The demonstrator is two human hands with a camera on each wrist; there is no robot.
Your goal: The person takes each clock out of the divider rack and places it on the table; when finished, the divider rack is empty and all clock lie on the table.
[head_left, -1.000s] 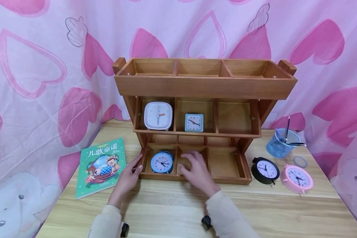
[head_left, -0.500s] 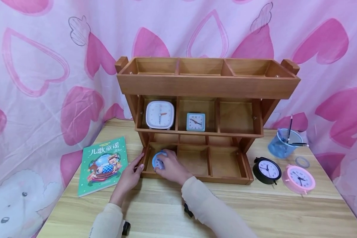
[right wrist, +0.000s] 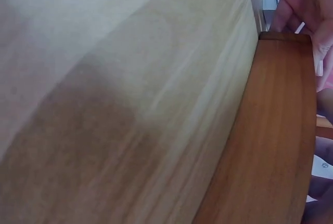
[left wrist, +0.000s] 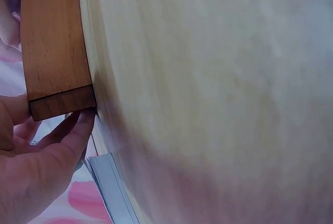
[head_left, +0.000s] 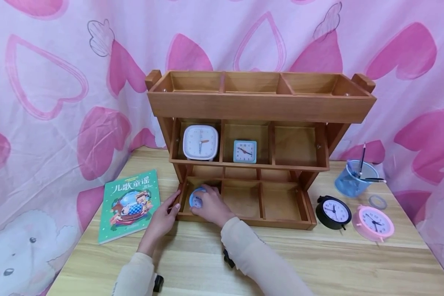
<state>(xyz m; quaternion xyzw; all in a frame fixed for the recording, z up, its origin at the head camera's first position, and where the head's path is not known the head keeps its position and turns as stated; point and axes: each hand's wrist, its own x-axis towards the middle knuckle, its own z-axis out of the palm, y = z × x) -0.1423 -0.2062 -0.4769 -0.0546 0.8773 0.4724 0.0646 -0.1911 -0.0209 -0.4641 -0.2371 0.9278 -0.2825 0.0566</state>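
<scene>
The table (head_left: 192, 259) bears a book (head_left: 130, 207), “儿歌童谣”; right fingers (head_left: 208, 200) grip blue clock (head_left: 195, 200), straight left fingers (head_left: 169, 201) touch shelf (head_left: 262, 107).

Smooth wooden shelf (head_left: 260, 107), plastic-looking blue clock (head_left: 195, 200), wood-grained tabletop (head_left: 192, 255), cloth backdrop (head_left: 144, 41)

Head view: pale wood-grain table (head_left: 192, 263) across lower frame. Three-tier wooden shelf (head_left: 260, 107) stands on it, centre. Green book (head_left: 129, 206) lies flat, left. Right of frame: black clock (head_left: 334, 212), pink clock (head_left: 373, 223), upright blue cup (head_left: 351, 183), greyish ring (head_left: 385, 203) between the last two. Shelf's middle tier: white clock (head_left: 200, 142) left, square light-blue clock (head_left: 245, 152) centre. Bottom tier, left compartment: blue clock (head_left: 196, 200).
</scene>
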